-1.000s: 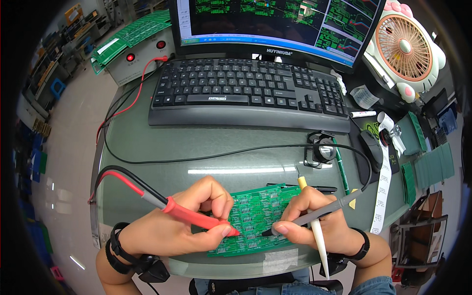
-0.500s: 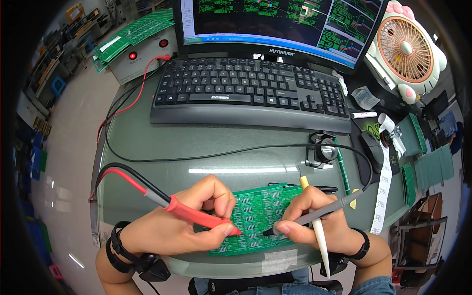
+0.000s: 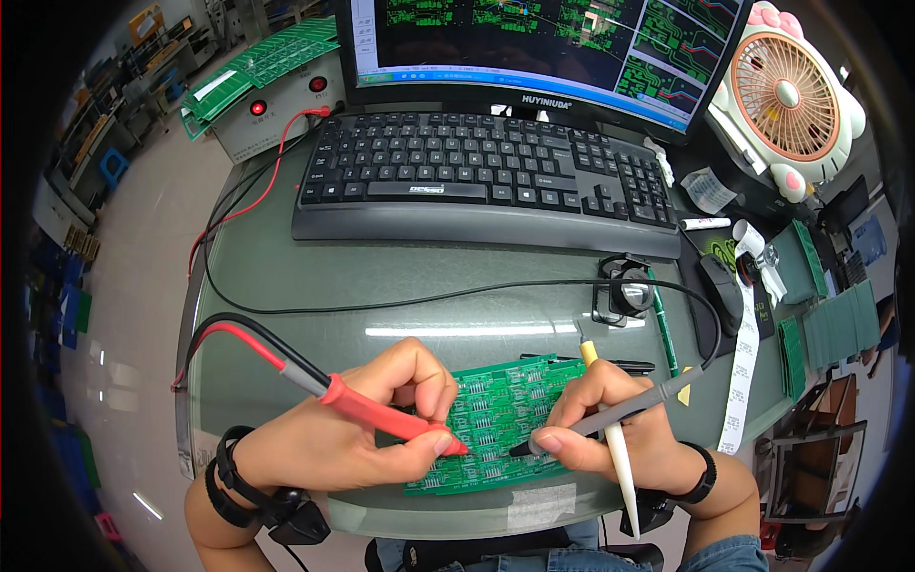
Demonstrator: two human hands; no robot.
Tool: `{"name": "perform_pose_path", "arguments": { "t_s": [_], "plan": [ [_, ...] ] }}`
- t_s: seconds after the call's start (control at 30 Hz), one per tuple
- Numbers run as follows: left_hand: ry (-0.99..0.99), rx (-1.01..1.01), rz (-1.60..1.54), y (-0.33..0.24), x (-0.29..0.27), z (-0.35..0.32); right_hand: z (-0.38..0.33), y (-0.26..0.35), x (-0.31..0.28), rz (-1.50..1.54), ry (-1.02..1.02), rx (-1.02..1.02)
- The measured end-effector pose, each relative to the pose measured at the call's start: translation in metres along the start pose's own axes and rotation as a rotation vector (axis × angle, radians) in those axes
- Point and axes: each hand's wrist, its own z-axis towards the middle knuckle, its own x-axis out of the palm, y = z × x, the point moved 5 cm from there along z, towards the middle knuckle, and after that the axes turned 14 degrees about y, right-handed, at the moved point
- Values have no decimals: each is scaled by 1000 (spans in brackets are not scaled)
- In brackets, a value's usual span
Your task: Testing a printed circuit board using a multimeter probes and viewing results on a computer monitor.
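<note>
A green circuit board panel [image 3: 496, 412] lies flat near the front edge of the table, between my hands. My left hand [image 3: 367, 419] pinches a red test probe [image 3: 381, 416], its tip down at the left part of the board. In my right hand [image 3: 615, 424] is a grey test probe [image 3: 620, 410] with a black tip pointing at the board's middle. A white pen-like tool [image 3: 621, 477] with a yellow collar and a thin metal tip also sits in that hand, crossing behind the probe. Whether the tips touch the board I cannot tell.
A black keyboard [image 3: 457, 181] stands before a monitor [image 3: 534, 57] showing board layouts. The black probe cable [image 3: 429, 303] crosses the table. To the right are a black clip-like device [image 3: 624, 289], a mouse [image 3: 721, 288], a paper strip [image 3: 739, 381] and a fan [image 3: 786, 92].
My hands, both probes and the board look unmoved. At the far right edge, a person in the background has shifted slightly.
</note>
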Motion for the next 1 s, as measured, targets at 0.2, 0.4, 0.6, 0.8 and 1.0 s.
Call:
{"name": "perform_pose_path", "arguments": {
  "t_s": [0.2, 0.4, 0.6, 0.8, 1.0],
  "plan": [
    [3, 9, -2, 0, 0, 0, 0, 1, -1, -19, 1, 13],
    [1, 25, 24, -1, 2, 1, 0, 1, 0, -18, -1, 0],
    [-6, 88, 157, -10, 6, 0, 0, 1, 1, -88, -5, -80],
    [-2, 39, 219, -11, 5, 0, -1, 3, 4, -137, -12, -133],
    [-7, 32, 114, -7, 4, -1, -3, 2, 4, -138, -19, -135]
  ]
}}
